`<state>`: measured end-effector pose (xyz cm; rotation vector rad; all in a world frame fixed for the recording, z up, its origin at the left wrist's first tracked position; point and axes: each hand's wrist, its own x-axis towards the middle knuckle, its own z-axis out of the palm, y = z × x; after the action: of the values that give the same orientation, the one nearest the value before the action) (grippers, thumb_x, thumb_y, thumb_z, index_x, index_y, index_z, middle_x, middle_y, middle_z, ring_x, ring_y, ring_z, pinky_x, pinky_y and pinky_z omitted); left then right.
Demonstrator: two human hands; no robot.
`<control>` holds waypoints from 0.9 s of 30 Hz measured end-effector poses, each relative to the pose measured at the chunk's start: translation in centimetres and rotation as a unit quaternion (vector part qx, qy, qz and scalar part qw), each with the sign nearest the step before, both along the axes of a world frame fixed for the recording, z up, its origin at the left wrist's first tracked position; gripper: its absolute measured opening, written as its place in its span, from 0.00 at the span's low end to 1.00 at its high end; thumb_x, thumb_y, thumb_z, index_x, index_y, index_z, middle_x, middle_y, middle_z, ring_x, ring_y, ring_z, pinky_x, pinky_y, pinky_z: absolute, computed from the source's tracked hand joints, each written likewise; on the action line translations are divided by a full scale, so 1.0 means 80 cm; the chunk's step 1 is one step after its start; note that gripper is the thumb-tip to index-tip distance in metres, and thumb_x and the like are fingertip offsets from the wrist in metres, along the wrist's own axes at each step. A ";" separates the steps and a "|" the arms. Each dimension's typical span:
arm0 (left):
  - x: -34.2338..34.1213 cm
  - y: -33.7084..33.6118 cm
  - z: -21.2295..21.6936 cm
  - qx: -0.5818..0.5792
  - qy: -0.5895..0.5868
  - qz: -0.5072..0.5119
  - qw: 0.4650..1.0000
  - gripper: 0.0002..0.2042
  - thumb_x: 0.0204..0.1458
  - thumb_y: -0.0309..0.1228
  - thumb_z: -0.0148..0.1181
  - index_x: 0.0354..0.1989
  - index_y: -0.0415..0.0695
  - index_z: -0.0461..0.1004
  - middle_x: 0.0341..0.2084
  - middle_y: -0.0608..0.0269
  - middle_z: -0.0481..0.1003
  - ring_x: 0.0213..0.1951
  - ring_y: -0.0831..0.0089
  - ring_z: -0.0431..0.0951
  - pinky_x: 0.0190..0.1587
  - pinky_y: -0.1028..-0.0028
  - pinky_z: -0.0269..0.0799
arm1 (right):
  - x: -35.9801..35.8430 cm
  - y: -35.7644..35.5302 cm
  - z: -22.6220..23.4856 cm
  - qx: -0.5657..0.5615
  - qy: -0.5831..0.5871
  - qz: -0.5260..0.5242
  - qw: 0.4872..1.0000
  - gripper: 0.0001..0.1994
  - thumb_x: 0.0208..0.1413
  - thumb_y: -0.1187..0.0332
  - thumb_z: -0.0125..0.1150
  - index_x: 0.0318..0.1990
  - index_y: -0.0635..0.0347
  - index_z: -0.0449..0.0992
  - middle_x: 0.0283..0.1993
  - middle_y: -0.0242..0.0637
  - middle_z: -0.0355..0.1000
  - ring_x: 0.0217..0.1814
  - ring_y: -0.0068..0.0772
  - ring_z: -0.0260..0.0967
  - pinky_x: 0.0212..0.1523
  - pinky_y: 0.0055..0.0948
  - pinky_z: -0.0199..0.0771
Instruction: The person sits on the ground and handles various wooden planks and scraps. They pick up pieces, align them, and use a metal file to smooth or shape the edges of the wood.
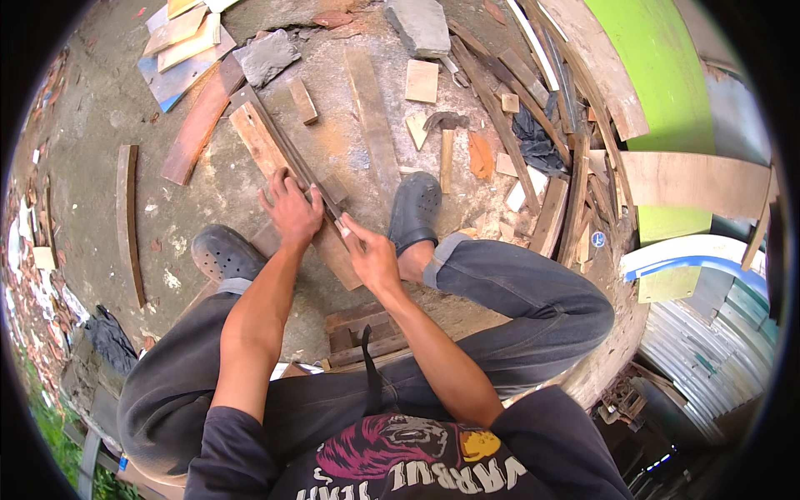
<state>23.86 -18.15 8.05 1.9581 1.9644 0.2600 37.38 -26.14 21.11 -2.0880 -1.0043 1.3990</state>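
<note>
A long wooden plank (255,140) lies slanted on the ground between my feet, its near part running under my hands. Along its right side runs a narrow dark straight strip (287,148). My left hand (293,212) presses down on the plank and strip with its fingers spread. Close beside it, my right hand (372,260) is closed in a pinch at the strip's near end. Something small and whitish shows at those fingers, but I cannot make out what they hold. A short wood block (334,188) sits against the strip's right side.
A hammer (447,125) lies beyond my right shoe (416,208). Reddish (204,121) and dark (127,225) boards lie to the left. Grey stone pieces (419,29) are at the far side. Stacked timber (575,200) and a green panel (667,75) stand right.
</note>
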 end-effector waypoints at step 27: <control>-0.012 -0.003 -0.009 -0.005 0.004 0.024 1.000 0.16 0.59 0.43 0.55 0.43 0.42 0.68 0.67 0.48 0.59 0.73 0.54 0.52 0.71 0.40 0.37 | 0.042 -0.135 0.063 0.032 0.033 -0.014 0.999 0.18 0.69 0.63 0.55 0.61 0.62 0.75 0.57 0.52 0.76 0.60 0.38 0.76 0.56 0.29 0.73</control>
<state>22.88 -18.39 7.30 1.9095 2.0168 0.2542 40.78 -36.92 26.12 -1.9888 -0.9758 1.3947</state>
